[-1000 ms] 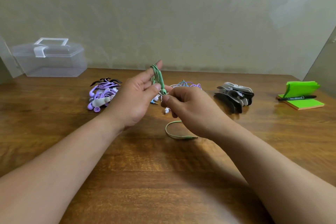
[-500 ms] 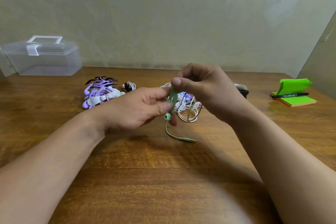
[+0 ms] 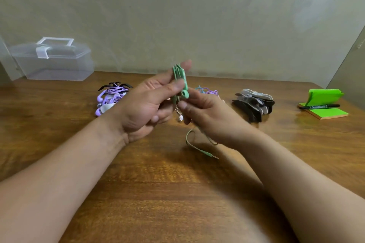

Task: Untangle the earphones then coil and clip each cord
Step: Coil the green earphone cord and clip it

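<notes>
1. Our left hand pinches the coiled green earphones between thumb and forefinger, above the table.
2. Our right hand, fingers curled, grips the cord's loose tail. Its plug lies on the wood.
3. Behind lie purple earphones at left, clips at right, and a clear box by the wall.

A set of green earphones, cord wound into a narrow upright bundle, is pinched in the left hand. The right hand grips its loose tail, which curls down to a plug on the bench. Bundled purple earphones lie far left, and a pile of black and white clips far right.
</notes>
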Demonstrator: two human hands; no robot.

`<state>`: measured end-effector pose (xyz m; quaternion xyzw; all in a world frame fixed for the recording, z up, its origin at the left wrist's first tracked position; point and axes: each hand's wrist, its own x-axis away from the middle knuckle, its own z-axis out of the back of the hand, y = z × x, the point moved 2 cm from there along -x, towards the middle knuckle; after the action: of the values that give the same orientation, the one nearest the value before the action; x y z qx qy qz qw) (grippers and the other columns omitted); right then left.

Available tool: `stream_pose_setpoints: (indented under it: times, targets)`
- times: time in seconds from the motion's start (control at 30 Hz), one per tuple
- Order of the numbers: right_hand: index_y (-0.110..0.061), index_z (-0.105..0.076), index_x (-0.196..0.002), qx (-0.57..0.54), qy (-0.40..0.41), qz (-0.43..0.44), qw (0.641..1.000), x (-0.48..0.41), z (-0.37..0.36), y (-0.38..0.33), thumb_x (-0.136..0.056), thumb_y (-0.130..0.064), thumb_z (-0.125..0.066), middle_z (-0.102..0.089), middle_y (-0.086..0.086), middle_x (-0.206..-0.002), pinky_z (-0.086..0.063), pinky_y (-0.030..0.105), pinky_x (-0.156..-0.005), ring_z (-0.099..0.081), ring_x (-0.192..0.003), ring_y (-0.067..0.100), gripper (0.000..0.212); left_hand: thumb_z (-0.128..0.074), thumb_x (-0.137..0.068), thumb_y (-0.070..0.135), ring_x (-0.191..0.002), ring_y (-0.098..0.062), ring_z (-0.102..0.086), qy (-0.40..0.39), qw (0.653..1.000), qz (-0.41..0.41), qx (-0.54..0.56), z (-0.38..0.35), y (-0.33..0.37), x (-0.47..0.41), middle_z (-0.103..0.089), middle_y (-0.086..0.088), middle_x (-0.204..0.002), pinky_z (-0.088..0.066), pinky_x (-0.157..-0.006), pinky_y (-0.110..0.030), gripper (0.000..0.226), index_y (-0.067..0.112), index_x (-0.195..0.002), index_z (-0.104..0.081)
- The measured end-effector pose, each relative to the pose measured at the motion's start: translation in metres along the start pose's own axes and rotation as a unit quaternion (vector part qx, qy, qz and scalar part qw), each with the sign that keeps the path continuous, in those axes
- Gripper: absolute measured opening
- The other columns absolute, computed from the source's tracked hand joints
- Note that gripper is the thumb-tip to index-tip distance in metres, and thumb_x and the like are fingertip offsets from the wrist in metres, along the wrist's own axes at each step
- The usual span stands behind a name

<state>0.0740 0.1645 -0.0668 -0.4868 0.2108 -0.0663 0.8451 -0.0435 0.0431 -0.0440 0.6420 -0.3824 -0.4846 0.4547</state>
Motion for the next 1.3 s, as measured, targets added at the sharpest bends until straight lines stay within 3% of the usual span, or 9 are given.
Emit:
stream_pose_setpoints:
  times: [0.17, 0.27, 0.43, 0.63, 0.87, 0.93, 1.0, 1.13, 1.3]
  targets:
    - [-0.017, -0.066, -0.089, 0.017, 0.0, -0.042, 0.999, 0.004, -0.011, -0.015, -0.107, -0.022, -0.053, -0.055, -0.009, -0.071, -0.041, 0.027, -0.067, -0.05, -0.065, 0.002, 0.022, -0.048, -0.107, 0.023, -0.034, -0.001, -0.024, 0.092, 0.996, 0.0, -0.02, 0.004, -0.003, -0.003, -0.077, -0.007, -0.112, -0.01, -0.05, -0.031, 0.044, 0.036, -0.149, -0.052]
    - [-0.015, -0.075, -0.104, 0.04, 0.021, -0.03, 0.999, 0.005, -0.013, -0.02, -0.105, -0.044, -0.058, -0.076, 0.003, -0.09, -0.055, 0.041, -0.084, -0.069, -0.086, 0.022, 0.033, -0.049, -0.107, 0.021, -0.035, 0.001, -0.035, 0.108, 0.994, 0.003, -0.024, -0.004, -0.001, -0.002, -0.077, -0.008, -0.111, -0.015, -0.04, -0.022, 0.043, 0.035, -0.147, -0.054]
    - [-0.011, -0.076, -0.096, 0.082, 0.067, -0.022, 0.994, 0.003, -0.013, -0.01, -0.104, -0.042, -0.06, -0.059, 0.001, -0.07, -0.037, 0.03, -0.056, -0.045, -0.059, 0.003, 0.036, -0.048, -0.108, 0.021, -0.033, 0.001, -0.026, 0.105, 0.994, 0.01, -0.04, -0.005, -0.007, -0.004, -0.077, -0.009, -0.115, -0.014, -0.037, -0.019, 0.043, 0.035, -0.148, -0.053]
    - [-0.011, -0.067, -0.089, 0.085, 0.075, -0.027, 0.993, 0.004, -0.013, -0.012, -0.111, -0.044, -0.044, -0.047, -0.001, -0.068, -0.036, 0.037, -0.063, -0.041, -0.063, 0.01, 0.047, -0.038, -0.11, 0.024, -0.034, -0.003, -0.026, 0.077, 0.997, 0.014, -0.026, 0.003, -0.006, -0.003, -0.073, -0.008, -0.127, -0.009, -0.048, -0.03, 0.043, 0.036, -0.15, -0.049]
    - [-0.018, -0.067, -0.088, 0.065, 0.061, -0.043, 0.995, 0.003, -0.011, -0.007, -0.112, -0.037, -0.041, -0.045, -0.009, -0.061, -0.032, 0.026, -0.056, -0.039, -0.054, 0.006, 0.041, -0.037, -0.111, 0.011, -0.035, 0.003, -0.037, 0.151, 0.985, -0.027, -0.076, -0.006, -0.007, -0.005, -0.07, -0.016, -0.125, -0.028, -0.038, -0.009, 0.046, 0.024, -0.155, -0.043]
    - [-0.02, -0.075, -0.103, 0.119, 0.035, -0.04, 0.991, 0.004, -0.012, -0.007, -0.111, -0.034, -0.046, -0.057, -0.007, -0.066, -0.04, 0.027, -0.059, -0.05, -0.059, 0.006, 0.034, -0.039, -0.11, 0.006, -0.072, -0.005, -0.023, 0.181, 0.973, -0.042, -0.138, 0.0, -0.009, -0.007, -0.069, -0.017, -0.122, -0.04, -0.049, -0.003, 0.048, 0.02, -0.155, -0.042]
    - [-0.02, -0.076, -0.107, 0.156, 0.02, -0.04, 0.987, 0.003, -0.012, -0.007, -0.109, -0.032, -0.051, -0.068, 0.001, -0.079, -0.046, 0.03, -0.066, -0.056, -0.065, 0.006, 0.027, -0.044, -0.11, 0.008, -0.11, -0.006, -0.067, 0.192, 0.955, -0.057, -0.22, 0.015, -0.012, -0.009, -0.073, -0.007, -0.119, -0.051, -0.076, -0.008, 0.047, 0.023, -0.154, -0.045]
    - [-0.019, -0.074, -0.095, 0.213, 0.083, -0.005, 0.974, 0.002, 0.003, -0.014, -0.105, -0.034, -0.061, -0.063, -0.008, -0.068, -0.038, 0.021, -0.056, -0.052, -0.06, 0.003, 0.023, -0.052, -0.108, 0.015, -0.127, -0.001, -0.061, 0.153, 0.925, -0.048, -0.344, 0.032, -0.017, -0.01, -0.072, 0.012, -0.127, -0.041, -0.118, -0.034, 0.045, 0.041, -0.145, -0.052]
    - [-0.024, -0.072, -0.088, 0.208, 0.136, 0.02, 0.968, 0.004, 0.028, -0.016, -0.098, -0.03, -0.072, -0.056, -0.028, -0.057, -0.031, 0.014, -0.048, -0.048, -0.051, 0.004, 0.012, -0.051, -0.108, 0.02, -0.134, 0.01, -0.048, 0.037, 0.928, 0.002, -0.371, 0.019, -0.017, -0.007, -0.057, 0.025, -0.143, -0.032, -0.122, -0.027, 0.043, 0.033, -0.15, -0.051]
